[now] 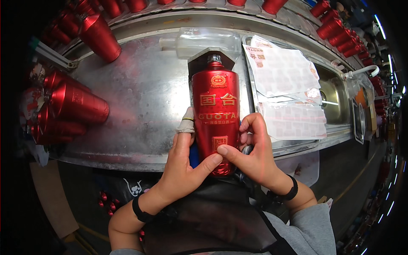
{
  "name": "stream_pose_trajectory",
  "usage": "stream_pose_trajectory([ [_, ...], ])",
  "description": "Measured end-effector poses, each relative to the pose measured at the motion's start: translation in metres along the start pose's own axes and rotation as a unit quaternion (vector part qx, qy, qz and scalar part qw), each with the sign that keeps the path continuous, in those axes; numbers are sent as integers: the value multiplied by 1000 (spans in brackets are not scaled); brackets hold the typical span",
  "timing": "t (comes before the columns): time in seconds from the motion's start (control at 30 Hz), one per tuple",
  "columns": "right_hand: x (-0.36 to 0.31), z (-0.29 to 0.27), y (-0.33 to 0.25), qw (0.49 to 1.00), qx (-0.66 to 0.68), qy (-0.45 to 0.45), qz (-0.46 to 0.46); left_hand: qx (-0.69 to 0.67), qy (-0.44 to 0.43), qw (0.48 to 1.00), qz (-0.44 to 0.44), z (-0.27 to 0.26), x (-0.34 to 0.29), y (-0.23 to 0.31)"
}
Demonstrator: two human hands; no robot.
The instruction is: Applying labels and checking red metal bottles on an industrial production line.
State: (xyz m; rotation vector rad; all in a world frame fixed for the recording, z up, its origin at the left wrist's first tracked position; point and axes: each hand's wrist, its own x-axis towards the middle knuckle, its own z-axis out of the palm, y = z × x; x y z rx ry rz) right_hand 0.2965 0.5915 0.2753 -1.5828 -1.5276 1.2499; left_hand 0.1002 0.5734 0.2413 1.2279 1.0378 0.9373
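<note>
A shiny red bottle (216,106) with gold lettering and emblems lies in front of me, its bare neck pointing away. My left hand (180,161) wraps its left side, a whitish cover (186,122) on one fingertip. My right hand (255,155) grips the right side, fingers curled along the edge. Both thumbs press on the lower front, beside a small square gold emblem (219,143). Behind the bottle's neck a dark angular holder (199,64) shows; the bottle hides most of it.
A clear glass bottle (208,42) lies beyond the holder. Right are patterned sheets (282,72) on a metal tray, then a sink (333,97) with a white tap (361,71). More red bottles (78,104) lie at the left; another (100,38) stands at the back left, near a conveyor (178,17).
</note>
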Motion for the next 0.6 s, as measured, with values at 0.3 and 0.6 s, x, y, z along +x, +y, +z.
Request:
stream_pose_trajectory([
  [0.3,0,0,-2,997,73,-4,12,-119,27,992,3,4,16,14],
  [0.6,1,-1,-1,998,53,-10,18,-133,34,990,-20,6,18,12],
])
